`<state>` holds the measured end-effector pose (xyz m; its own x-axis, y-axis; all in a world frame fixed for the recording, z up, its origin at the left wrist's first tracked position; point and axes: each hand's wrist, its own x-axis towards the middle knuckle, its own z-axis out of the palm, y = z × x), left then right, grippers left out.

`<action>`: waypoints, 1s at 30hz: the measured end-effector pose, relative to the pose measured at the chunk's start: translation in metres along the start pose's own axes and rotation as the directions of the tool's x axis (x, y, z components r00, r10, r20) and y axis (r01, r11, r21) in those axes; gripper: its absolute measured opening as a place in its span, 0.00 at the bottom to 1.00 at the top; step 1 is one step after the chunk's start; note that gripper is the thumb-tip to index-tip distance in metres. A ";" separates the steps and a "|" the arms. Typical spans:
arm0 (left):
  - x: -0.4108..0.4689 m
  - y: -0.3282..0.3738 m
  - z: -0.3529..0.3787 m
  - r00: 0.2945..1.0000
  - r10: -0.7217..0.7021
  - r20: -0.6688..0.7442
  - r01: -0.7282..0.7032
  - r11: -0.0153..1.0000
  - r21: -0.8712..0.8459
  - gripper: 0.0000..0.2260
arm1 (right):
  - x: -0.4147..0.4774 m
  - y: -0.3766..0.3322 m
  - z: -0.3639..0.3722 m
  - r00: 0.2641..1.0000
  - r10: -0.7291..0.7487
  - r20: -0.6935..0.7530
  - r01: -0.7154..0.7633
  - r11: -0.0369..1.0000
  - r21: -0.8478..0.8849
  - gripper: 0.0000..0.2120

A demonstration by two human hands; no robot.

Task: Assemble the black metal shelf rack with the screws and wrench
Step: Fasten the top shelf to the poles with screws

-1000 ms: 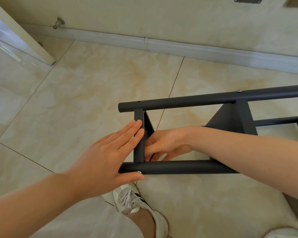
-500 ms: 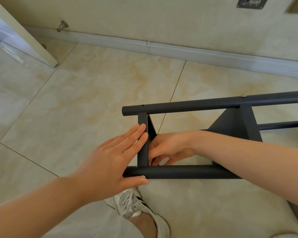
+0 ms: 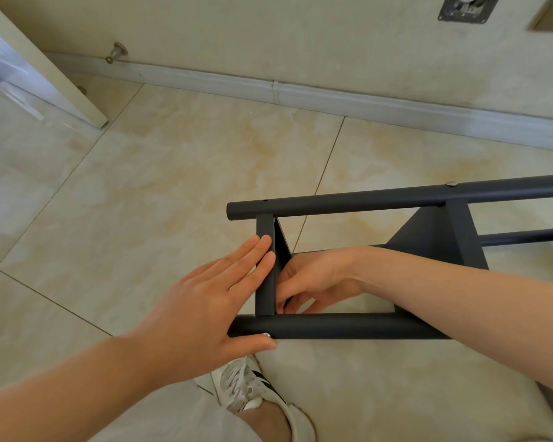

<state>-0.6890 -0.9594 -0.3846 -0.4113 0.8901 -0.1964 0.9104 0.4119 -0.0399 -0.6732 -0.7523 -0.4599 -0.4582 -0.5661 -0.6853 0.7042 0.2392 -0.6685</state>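
The rack (image 3: 348,204) lies sideways at centre right of the frame — left hand (image 3: 205,301) flat, fingers straight against its end crossbar (image 3: 265,295), right hand (image 3: 313,279) inside, fingers curled behind that bar — whether holding anything, I cannot tell.

Soft, even daylight; faint shadows; glossy floor sheen; wide-angle bending at edges; focus sharp.

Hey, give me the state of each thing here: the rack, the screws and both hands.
rack: lying on its side on floor
left hand: flat, fingers straight against end crossbar
right hand: inside frame, fingers curled, contents hidden
near screw: seated in tube
far screw: seated
end hole: empty
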 end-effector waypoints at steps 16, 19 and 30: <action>0.000 -0.001 0.001 1.000 0.003 -0.011 -0.003 1.000 -0.005 0.42 | -0.004 0.000 -0.004 0.999 -0.016 0.048 0.012 0.997 0.075 0.05; 0.000 -0.001 0.002 1.000 0.000 -0.012 -0.001 1.000 -0.011 0.42 | -0.003 -0.001 -0.002 0.998 -0.023 0.052 0.019 0.996 0.082 0.05; 0.000 0.000 0.001 1.000 -0.001 -0.023 0.001 1.000 -0.008 0.41 | -0.007 -0.003 -0.005 0.998 0.037 0.055 -0.039 0.998 0.041 0.07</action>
<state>-0.6888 -0.9591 -0.3853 -0.4132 0.8939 -0.1736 0.9096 0.4143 -0.0317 -0.6747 -0.7454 -0.4547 -0.4012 -0.5995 -0.6925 0.7434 0.2286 -0.6286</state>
